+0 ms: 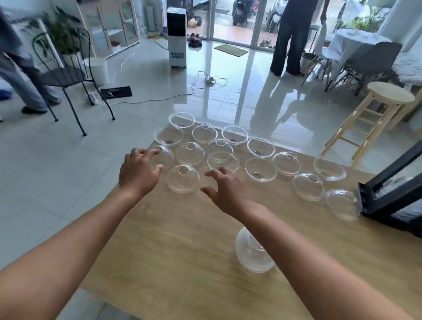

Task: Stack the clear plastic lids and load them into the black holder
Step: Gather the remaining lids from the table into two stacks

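I reach with both arms toward the dome lid [183, 182] nearest me in the spread, and I take it as my landmark. To do this well I judge I should close on its rim from both sides rather than press the crown, since thin clear plastic like this probably buckles and skids on the wooden table [172, 257]. Once lifted, it should go dome-up, like the small stack [254, 254] that stands nearer me than the landmark lid and to its right, partly under my right forearm.

My left hand [138, 170] hovers just left of that lid, fingers spread and curled, holding nothing; its fingertips reach the lid beyond and to the left, though I cannot tell whether they touch. My right hand [224, 186] is just right of the landmark lid, palm down, fingers splayed, empty, thumb pointing at the lid's edge.

The other loose lids [259, 170] lie beyond and to the right of the landmark, some dome-up, some rim-up, so I expect to flip several. The black holder [402, 190] lies far right of it, at the table's edge, with some lids seemingly inside.
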`<act>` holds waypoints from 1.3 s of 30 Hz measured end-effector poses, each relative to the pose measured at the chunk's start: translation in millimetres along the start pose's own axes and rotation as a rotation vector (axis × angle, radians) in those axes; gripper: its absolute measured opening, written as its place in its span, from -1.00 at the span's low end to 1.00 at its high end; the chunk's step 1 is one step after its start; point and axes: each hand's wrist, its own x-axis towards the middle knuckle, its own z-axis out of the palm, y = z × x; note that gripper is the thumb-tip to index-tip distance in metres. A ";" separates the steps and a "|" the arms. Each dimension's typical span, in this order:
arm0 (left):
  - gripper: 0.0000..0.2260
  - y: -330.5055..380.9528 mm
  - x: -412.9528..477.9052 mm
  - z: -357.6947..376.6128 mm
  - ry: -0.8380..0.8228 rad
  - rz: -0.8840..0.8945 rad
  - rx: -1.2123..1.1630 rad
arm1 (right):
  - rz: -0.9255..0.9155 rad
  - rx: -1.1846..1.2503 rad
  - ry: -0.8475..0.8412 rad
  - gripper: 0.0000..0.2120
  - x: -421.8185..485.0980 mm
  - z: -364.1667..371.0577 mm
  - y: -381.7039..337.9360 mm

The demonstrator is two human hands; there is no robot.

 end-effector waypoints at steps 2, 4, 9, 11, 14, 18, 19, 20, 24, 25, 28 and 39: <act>-0.56 -16.5 19.6 3.5 -0.095 -0.035 0.075 | -0.030 -0.030 -0.056 -0.52 24.4 16.9 -16.3; -0.53 -24.4 33.4 9.9 -0.195 -0.046 0.089 | -0.030 -0.080 -0.088 -0.50 42.3 32.2 -26.7; -0.54 -24.3 51.4 24.1 -0.264 -0.025 0.083 | -0.002 -0.141 -0.137 -0.54 64.0 58.0 -33.2; -0.56 -24.0 54.1 27.4 -0.244 -0.024 0.061 | -0.001 -0.133 -0.131 -0.59 65.2 62.8 -30.7; -0.66 -24.6 55.1 29.6 -0.217 -0.021 0.044 | -0.004 -0.115 -0.112 -0.64 62.3 65.6 -26.5; -0.77 -23.3 49.6 24.2 -0.240 0.001 0.024 | 0.023 -0.051 -0.136 -0.67 52.8 59.5 -20.4; -0.80 -21.2 46.9 20.0 -0.239 0.004 0.012 | 0.032 -0.026 -0.131 -0.69 49.5 55.5 -18.4; -0.84 -17.3 43.9 14.2 -0.241 0.008 -0.006 | 0.046 0.010 -0.117 -0.71 45.1 49.9 -16.0; -0.83 9.0 23.2 -12.4 -0.285 0.030 -0.121 | 0.146 0.155 -0.036 -0.76 16.9 11.2 -3.3; -0.83 18.3 15.0 -17.3 -0.300 0.047 -0.155 | 0.172 0.168 -0.012 -0.77 7.4 -2.3 2.0; -0.82 53.7 -15.2 -24.7 -0.387 0.117 -0.283 | 0.258 0.176 0.043 -0.78 -25.7 -45.8 23.9; -0.77 185.6 -105.6 -0.3 -0.717 0.431 -0.272 | 0.693 0.006 -0.033 -0.70 -155.2 -116.5 107.3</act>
